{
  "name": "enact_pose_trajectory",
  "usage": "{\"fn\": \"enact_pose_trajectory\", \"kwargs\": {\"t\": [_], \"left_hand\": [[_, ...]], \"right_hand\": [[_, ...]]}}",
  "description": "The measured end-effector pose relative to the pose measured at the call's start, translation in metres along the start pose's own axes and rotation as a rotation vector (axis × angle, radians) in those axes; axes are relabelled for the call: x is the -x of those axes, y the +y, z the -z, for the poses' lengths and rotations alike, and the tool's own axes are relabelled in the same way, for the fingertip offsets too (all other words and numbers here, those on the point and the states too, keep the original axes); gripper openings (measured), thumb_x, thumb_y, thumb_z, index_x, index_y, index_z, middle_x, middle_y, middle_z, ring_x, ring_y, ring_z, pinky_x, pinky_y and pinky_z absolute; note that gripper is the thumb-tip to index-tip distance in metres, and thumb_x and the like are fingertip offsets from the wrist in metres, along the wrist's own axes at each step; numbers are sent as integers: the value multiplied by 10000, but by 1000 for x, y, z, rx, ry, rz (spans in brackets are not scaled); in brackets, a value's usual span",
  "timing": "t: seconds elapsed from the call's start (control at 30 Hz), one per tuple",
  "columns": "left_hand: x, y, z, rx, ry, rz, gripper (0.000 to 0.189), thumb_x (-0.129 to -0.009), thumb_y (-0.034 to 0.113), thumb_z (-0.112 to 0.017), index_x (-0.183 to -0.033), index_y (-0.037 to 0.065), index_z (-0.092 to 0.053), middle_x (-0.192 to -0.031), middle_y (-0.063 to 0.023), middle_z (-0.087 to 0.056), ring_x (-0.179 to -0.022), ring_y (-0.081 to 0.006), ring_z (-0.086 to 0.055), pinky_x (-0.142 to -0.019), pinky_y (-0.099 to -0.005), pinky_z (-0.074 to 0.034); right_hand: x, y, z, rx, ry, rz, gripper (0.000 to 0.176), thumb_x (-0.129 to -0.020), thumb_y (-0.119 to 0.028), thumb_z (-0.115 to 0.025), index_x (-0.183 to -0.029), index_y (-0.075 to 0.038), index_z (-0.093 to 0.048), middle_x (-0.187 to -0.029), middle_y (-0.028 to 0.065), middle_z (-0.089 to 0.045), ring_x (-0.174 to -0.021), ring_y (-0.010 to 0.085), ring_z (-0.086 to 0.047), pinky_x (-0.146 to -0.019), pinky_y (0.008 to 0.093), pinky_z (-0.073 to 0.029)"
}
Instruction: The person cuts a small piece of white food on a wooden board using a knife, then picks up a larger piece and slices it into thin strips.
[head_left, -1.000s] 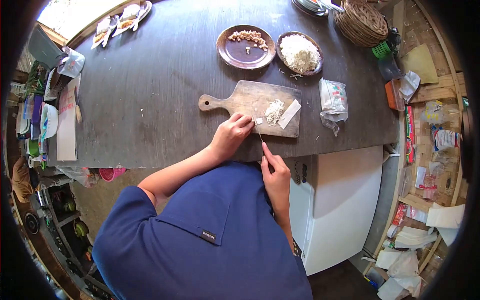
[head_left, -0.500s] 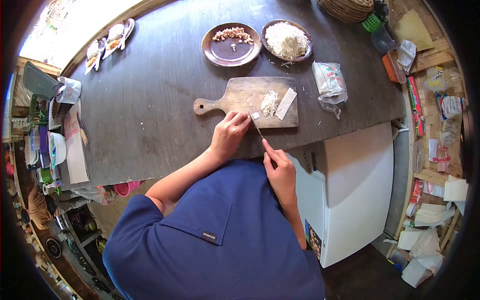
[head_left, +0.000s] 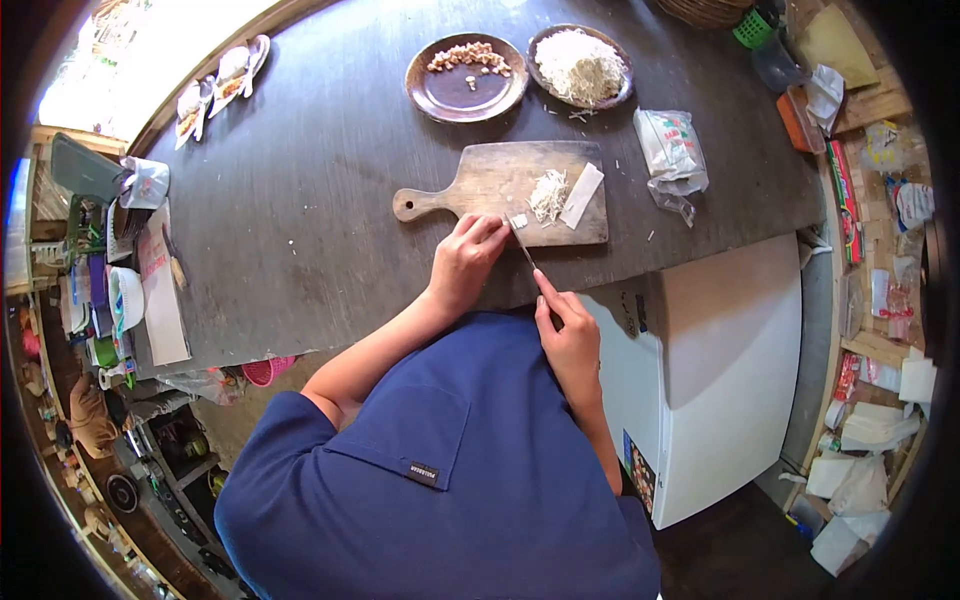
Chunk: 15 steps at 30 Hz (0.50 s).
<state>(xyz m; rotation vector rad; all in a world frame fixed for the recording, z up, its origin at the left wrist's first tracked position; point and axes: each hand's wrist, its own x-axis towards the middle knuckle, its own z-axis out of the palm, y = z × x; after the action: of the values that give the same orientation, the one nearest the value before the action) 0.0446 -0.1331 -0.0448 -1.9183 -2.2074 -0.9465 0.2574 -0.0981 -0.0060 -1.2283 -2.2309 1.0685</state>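
My right hand (head_left: 570,330) grips a knife (head_left: 524,244), its forefinger stretched along the back. The blade reaches over the front edge of a wooden cutting board (head_left: 483,175). Close beside the blade, my left hand (head_left: 468,258) has its fingers bunched and pressed down on the board; whatever lies under them is hidden. A small white cut piece (head_left: 519,220) sits just past the knife tip. Farther right on the board are a pile of thin white shreds (head_left: 548,196) and a flat pale slice (head_left: 582,196).
Behind the board stand a brown plate (head_left: 440,98) with small tan pieces and another plate (head_left: 628,88) heaped with white shreds. A plastic packet (head_left: 672,150) lies to the right. A white appliance (head_left: 735,330) adjoins the table's front edge. Spoons with food (head_left: 232,75) rest far left.
The view has shifted slightly, so the table and board appear a little farther right and higher. Both hands keep their places at the board, with the knife still beside my left fingertips.
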Motion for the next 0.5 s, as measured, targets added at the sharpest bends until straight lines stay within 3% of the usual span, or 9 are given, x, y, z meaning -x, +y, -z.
{"fn": "enact_pose_trajectory", "kwargs": {"t": [0.03,0.5], "left_hand": [[0,1,0,5,5,-15,266,-847,72,-723,-1113,56,-738,-1090,-50,-681,-1035,-249,-675,-828,-353,-609],[-1,0,-1,4,1,-16,220,-859,82,-742,-1079,72,-744,-1083,-30,-678,-985,-239,-664,-800,-356,-609]], "right_hand": [[-1,2,-1,3,4,-10,423,-1010,-158,-685,-1414,-277,-727,-907,99,-669,-772,321,-698,-724,446,-564],[-3,1,-5,30,11,7,428,-1000,-167,-697,-1410,-284,-730,-917,95,-672,-781,328,-712,-723,451,-578]]}}
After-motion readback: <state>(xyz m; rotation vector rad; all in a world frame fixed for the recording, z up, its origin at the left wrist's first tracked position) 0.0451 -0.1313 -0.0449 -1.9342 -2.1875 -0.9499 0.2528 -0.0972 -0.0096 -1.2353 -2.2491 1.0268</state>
